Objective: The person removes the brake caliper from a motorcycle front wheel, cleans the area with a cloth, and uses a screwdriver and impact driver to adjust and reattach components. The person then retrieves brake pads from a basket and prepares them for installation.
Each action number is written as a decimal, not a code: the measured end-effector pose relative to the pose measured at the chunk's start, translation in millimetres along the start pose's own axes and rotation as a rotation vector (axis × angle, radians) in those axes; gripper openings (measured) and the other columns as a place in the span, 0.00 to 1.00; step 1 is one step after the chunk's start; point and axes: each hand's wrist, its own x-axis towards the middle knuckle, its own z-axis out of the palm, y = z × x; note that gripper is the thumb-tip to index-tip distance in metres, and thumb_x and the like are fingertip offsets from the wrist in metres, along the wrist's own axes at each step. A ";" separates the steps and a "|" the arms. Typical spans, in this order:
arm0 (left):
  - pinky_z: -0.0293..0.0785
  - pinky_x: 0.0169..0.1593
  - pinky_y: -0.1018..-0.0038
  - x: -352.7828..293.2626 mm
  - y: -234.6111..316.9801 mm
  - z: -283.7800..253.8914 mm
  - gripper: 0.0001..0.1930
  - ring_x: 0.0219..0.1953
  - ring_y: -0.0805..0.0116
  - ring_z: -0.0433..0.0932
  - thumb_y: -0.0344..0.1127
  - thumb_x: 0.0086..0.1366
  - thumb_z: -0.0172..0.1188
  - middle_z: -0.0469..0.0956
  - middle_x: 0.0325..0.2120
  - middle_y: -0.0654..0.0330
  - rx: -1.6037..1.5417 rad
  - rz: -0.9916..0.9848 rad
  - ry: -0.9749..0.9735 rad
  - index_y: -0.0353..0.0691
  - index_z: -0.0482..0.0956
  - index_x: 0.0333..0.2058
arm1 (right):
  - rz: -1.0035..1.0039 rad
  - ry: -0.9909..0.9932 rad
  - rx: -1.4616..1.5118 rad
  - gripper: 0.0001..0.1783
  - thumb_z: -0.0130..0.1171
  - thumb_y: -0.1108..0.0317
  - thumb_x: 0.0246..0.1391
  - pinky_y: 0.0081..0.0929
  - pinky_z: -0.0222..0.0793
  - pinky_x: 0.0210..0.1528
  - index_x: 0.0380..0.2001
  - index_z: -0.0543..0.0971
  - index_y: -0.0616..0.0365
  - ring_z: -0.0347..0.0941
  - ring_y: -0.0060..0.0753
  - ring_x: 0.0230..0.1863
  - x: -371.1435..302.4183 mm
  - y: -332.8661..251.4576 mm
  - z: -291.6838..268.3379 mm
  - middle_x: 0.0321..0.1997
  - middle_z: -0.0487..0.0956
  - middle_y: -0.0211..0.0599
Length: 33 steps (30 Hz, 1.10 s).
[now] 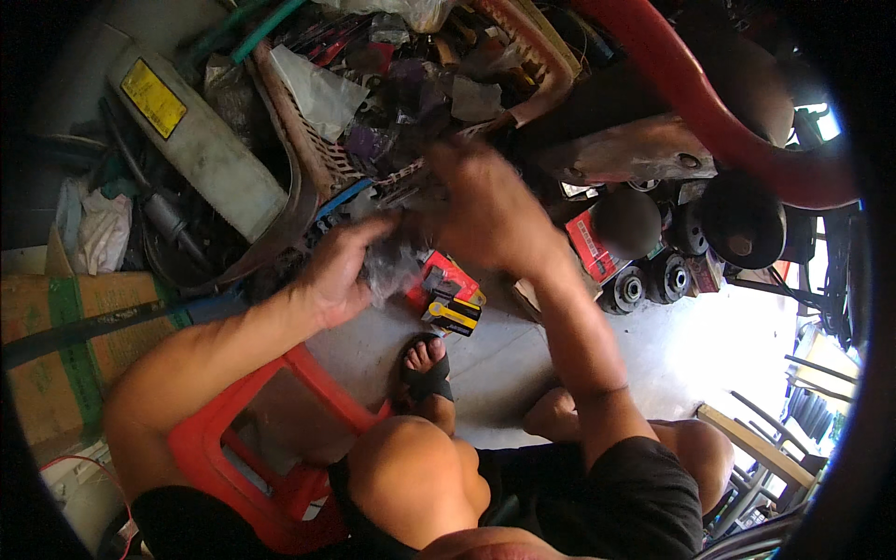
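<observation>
My left hand (341, 280) is closed around a crumpled see-through plastic bag (392, 269), held above the floor in front of my knees. What the bag contains, if anything, cannot be made out. Just beside and beyond it is my right hand (490, 210), smeared by motion at the near edge of a worn pinkish plastic basket (303, 131). Its fingers are too blurred to read. Small plastic packets (476, 98) and dark parts fill the basket. Below the hands, a yellow-and-black small box (454, 314) lies against a red packet (453, 273) on the floor.
A red plastic stool (210, 443) stands by my left leg. To the right are round metal parts (627, 289), a red-and-white box (586, 245) and a curved red bar (691, 84). A long grey casing (201, 145) and a cardboard box (93, 345) lie at the left.
</observation>
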 end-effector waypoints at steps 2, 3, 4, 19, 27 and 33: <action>0.85 0.35 0.64 0.9 4.5 4.0 0.14 0.35 0.59 0.86 0.42 0.70 0.63 0.86 0.37 0.54 0.021 -0.032 0.085 0.39 0.82 0.48 | 0.073 0.080 -0.094 0.18 0.68 0.65 0.54 0.53 0.75 0.52 0.45 0.81 0.66 0.78 0.68 0.48 32.5 28.4 -2.8 0.46 0.81 0.63; 0.85 0.35 0.63 -0.5 6.8 4.3 0.14 0.35 0.60 0.86 0.41 0.69 0.63 0.86 0.37 0.55 0.070 -0.054 0.093 0.39 0.81 0.47 | 0.010 0.273 -0.253 0.17 0.67 0.65 0.55 0.54 0.75 0.51 0.44 0.82 0.66 0.79 0.66 0.47 46.8 43.9 -0.1 0.46 0.81 0.63; 0.85 0.36 0.63 -2.2 9.0 4.0 0.13 0.35 0.60 0.86 0.40 0.69 0.62 0.85 0.36 0.55 0.118 -0.073 0.101 0.39 0.81 0.47 | -0.084 0.423 -0.589 0.16 0.64 0.66 0.57 0.56 0.76 0.49 0.45 0.82 0.66 0.80 0.62 0.48 57.3 56.8 -0.8 0.42 0.82 0.62; 0.84 0.34 0.60 -1.0 2.3 6.6 0.10 0.35 0.66 0.82 0.27 0.59 0.60 0.81 0.35 0.62 0.182 0.048 0.141 0.41 0.80 0.41 | 0.355 0.196 0.674 0.29 0.65 0.47 0.65 0.37 0.79 0.52 0.60 0.83 0.54 0.84 0.39 0.52 83.7 102.5 -33.7 0.55 0.86 0.44; 0.82 0.32 0.64 2.2 -2.9 -6.1 0.05 0.33 0.70 0.81 0.29 0.61 0.64 0.81 0.30 0.65 0.237 0.082 0.141 0.44 0.81 0.36 | 0.324 0.430 0.526 0.20 0.62 0.56 0.68 0.27 0.77 0.40 0.59 0.83 0.51 0.80 0.25 0.39 78.7 90.9 -37.8 0.46 0.85 0.37; 0.81 0.31 0.65 -4.5 4.6 9.6 0.06 0.30 0.69 0.81 0.29 0.60 0.67 0.79 0.28 0.66 0.221 0.044 0.214 0.44 0.81 0.35 | 0.267 0.444 -0.011 0.17 0.61 0.59 0.66 0.31 0.79 0.39 0.54 0.86 0.52 0.84 0.30 0.37 78.2 93.1 -52.9 0.41 0.87 0.39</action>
